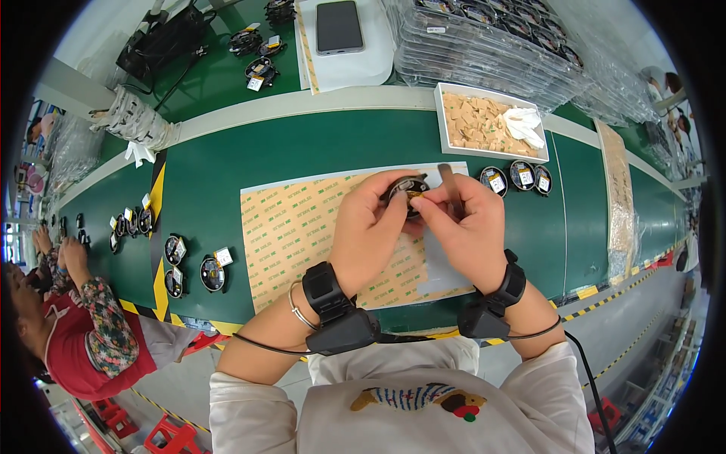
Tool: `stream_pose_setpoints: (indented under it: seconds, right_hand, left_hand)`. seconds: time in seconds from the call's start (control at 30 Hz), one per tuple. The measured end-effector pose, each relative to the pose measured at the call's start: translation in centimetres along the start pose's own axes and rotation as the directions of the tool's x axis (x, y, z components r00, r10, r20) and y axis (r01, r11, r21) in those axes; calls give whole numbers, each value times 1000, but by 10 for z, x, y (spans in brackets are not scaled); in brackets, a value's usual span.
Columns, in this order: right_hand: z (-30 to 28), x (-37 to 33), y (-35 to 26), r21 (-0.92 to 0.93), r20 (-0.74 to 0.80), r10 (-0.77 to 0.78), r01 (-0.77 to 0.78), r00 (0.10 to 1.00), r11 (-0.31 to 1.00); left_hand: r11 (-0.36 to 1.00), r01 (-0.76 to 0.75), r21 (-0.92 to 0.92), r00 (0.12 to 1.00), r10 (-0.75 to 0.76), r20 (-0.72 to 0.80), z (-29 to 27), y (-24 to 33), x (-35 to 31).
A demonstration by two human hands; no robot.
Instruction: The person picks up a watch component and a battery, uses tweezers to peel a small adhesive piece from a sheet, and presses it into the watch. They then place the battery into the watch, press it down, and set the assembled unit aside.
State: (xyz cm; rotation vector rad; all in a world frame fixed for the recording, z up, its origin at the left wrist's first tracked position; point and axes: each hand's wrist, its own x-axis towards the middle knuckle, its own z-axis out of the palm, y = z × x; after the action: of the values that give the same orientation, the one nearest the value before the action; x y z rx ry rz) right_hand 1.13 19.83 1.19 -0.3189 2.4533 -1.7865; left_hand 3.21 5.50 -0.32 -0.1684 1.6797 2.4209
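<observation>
My left hand (363,223) grips a small round black electronic part (409,185), like a watch case with its inside showing, above the adhesive-backed sheet. My right hand (476,219) is closed around metal tweezers (451,189), which point up and away from me. Its thumb and fingertip press at the near edge of the round part, beside a small yellowish piece; the fingers partly hide what they pinch. Beneath both hands lies a tan sheet (295,234) with repeated green print, its right side grey.
Several similar round parts with white tags (522,175) sit right of the sheet; more (213,272) lie left. A white box (491,121) holds tan paper pieces. Clear plastic trays (484,53) and a phone (339,28) stand behind. A co-worker (91,325) sits at far left.
</observation>
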Motion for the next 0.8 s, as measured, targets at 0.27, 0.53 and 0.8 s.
stream_pose_setpoints:
  seconds: [0.27, 0.53, 0.8]
  right_hand:
    - [-5, 8, 9, 27, 11, -24, 23, 1000, 999]
    - [-20, 18, 9, 218, 176, 31, -70, 984, 973]
    - [-20, 14, -4, 302, 381, 163, -289, 910, 909]
  left_hand:
    - [987, -154, 43, 985, 150, 88, -3, -1, -4]
    - [997, -60, 54, 984, 50, 169, -5, 17, -5]
    - [783, -299, 546, 944, 158, 290, -15, 15, -11]
